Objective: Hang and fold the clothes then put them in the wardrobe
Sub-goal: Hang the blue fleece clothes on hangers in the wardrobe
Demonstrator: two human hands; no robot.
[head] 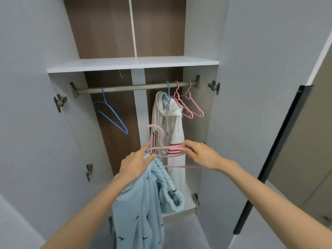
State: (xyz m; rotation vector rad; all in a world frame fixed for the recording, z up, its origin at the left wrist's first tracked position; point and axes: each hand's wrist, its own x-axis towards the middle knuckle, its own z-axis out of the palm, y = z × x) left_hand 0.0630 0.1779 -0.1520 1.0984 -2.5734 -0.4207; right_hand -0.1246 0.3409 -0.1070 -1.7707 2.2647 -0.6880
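I stand at an open wardrobe. My left hand (135, 163) grips the top of light blue fleece trousers (142, 211) with small dark bird prints, which hang down below it. It also touches the left end of a pink hanger (162, 147) held flat in front of me. My right hand (199, 154) pinches the hanger's right end. Behind the hanger, a white hoodie (169, 126) with red stripes hangs from a blue hanger on the rail (136, 87).
An empty blue hanger (112, 113) hangs at the rail's left, and two empty pink hangers (190, 105) hang at its right. A white shelf (133, 63) sits above the rail. Both wardrobe doors stand open at the sides. A dark-edged panel (274, 159) stands at the right.
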